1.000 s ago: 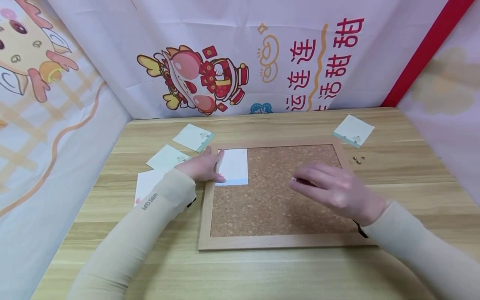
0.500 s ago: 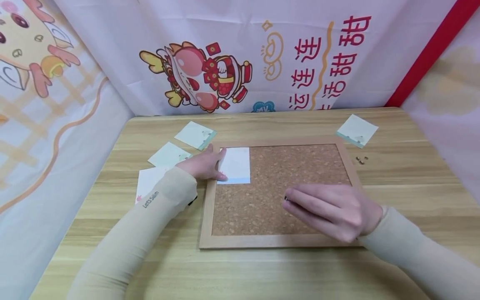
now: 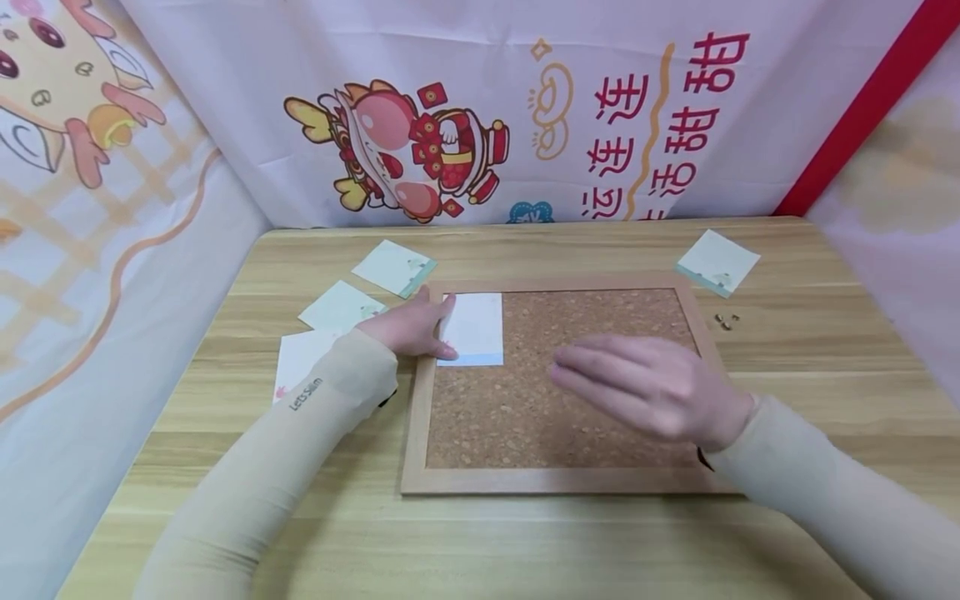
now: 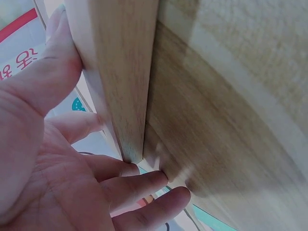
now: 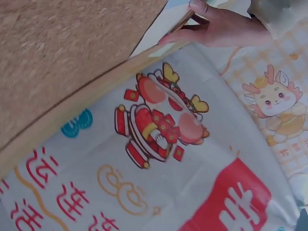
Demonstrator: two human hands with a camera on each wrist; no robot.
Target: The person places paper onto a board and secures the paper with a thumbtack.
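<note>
A wood-framed cork board (image 3: 540,417) lies on the table. On its upper left corner is a white note sheet (image 3: 476,325) with a blue lower edge. My left hand (image 3: 411,327) presses this sheet with thumb and forefinger, reaching over the frame's left side. In the left wrist view, the other fingers (image 4: 144,185) extend beside the wooden frame (image 4: 120,72). Over the board's right half, my right hand (image 3: 633,385) holds its fingertips pinched together. The small push pin between them is hidden now; it showed at the fingertips half a second ago.
Several small brass-coloured push pins (image 3: 724,323) lie right of the board. A green-edged note (image 3: 718,262) is at the back right. Left of the board are two more green-edged notes, the farther note (image 3: 393,267) near the back, and a white sheet (image 3: 300,358) partly under the left sleeve.
My right hand has moved left over the board, dipping nearer and then rising a little, and its fingertips have turned so the pin no longer shows. My left hand stays on the sheet.
</note>
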